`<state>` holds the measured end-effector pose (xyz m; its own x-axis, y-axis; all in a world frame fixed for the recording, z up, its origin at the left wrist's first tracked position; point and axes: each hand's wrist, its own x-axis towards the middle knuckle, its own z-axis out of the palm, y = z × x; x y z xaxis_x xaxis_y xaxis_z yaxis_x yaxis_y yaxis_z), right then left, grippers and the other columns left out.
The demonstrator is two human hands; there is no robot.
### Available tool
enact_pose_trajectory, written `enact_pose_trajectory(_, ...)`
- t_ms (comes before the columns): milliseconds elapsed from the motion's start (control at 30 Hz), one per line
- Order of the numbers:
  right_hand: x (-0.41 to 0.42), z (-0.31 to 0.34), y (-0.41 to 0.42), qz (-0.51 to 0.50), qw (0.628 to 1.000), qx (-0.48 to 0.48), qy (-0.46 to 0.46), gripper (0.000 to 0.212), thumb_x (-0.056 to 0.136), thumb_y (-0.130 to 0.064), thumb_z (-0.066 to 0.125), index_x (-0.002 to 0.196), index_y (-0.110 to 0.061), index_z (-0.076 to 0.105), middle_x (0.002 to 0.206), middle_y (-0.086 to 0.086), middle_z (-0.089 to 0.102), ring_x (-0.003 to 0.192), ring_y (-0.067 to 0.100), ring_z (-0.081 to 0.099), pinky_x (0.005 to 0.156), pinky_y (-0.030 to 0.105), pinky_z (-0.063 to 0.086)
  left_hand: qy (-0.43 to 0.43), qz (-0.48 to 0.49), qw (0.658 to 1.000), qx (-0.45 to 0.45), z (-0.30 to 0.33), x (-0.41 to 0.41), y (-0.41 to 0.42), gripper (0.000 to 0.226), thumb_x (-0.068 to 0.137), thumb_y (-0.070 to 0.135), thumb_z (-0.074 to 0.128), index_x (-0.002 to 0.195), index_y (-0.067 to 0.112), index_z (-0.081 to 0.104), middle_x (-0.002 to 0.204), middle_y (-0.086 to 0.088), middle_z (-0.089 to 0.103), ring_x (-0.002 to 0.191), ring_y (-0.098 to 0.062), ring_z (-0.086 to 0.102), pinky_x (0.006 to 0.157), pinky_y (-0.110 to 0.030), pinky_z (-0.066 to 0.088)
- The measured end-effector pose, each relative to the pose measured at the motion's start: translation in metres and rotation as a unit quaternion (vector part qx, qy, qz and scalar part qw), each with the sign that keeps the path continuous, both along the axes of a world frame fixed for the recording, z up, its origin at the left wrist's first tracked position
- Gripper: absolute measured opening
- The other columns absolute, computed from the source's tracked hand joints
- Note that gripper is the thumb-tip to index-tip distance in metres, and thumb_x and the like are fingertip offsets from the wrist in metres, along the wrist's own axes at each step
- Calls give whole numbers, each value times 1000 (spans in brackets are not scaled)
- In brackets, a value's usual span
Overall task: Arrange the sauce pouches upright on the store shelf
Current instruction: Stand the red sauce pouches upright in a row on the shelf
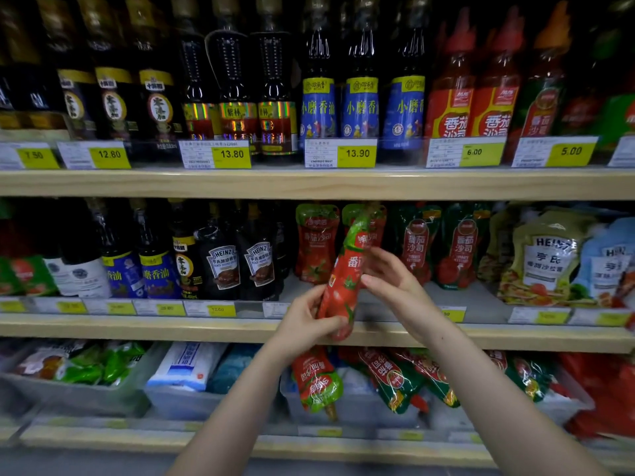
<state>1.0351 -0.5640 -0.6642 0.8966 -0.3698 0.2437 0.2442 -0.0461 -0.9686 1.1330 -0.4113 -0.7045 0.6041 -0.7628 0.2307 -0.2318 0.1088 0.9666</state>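
Both hands hold one red pouch (345, 276) before the middle shelf (206, 329): left hand (311, 321) grips its base, right hand (388, 273) its side. Long axis near-upright, green top tilted right.

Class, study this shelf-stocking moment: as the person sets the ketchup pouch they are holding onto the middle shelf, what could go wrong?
1. The held pouch leans, gripped low by the left hand, with the right hand steadying its middle; released like this, it may topple.
2. Pushed in, it could knock over the standing red pouches behind it.
3. It may slip off the shelf edge.
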Motion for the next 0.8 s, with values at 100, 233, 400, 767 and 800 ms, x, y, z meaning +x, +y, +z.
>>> enact_pose_trajectory(100, 2, 0, -3, 54, 996, 74, 7, 50, 72, -13, 66, 120, -17, 52, 112, 3, 65, 102, 13, 63, 82, 23, 52, 49, -77, 995, 28, -3, -4, -1, 36, 70, 11, 74, 101, 28, 67, 97, 3, 73, 93, -15, 68, 75, -23, 52)
enact_pose_trajectory(233, 6, -5, 0, -62, 996, 58, 2, 39, 70, -11, 74, 103, -24, 59, 103, 4, 69, 96, 19, 66, 79, 32, 53, 82, -15, 996, 23, -4, -4, -6, 34, 74, 17, 77, 103, 28, 63, 103, 1, 71, 95, -15, 68, 75, -27, 56)
enact_pose_trajectory(400, 11, -5, 7, -83, 996, -9, 13, 29, 76, -15, 72, 100, -25, 59, 104, 1, 68, 93, 11, 66, 75, 23, 54, -75, 70, 994, 41, -1, -6, -12, 29, 80, 29, 72, 105, 32, 59, 103, 5, 70, 92, -10, 68, 74, -31, 57)
enact_pose_trajectory(767, -27, -36, -10, 50, 994, 12, 91, 52, 71, -18, 72, 119, -25, 53, 111, -1, 68, 102, 15, 66, 88, 27, 50, 213, 93, 972, -37, 1, 6, -18, 48, 74, 43, 64, 108, 11, 62, 103, -9, 72, 94, -22, 69, 78, -34, 55)
enact_pose_trajectory(800, -23, -36, -9, 27, 996, 22, 79, 43, 72, -15, 72, 112, -22, 58, 106, 0, 69, 97, 16, 67, 84, 26, 52, 231, 90, 968, -42, 1, 6, -21, 46, 76, 42, 63, 108, 9, 63, 101, -11, 72, 93, -22, 69, 75, -33, 55)
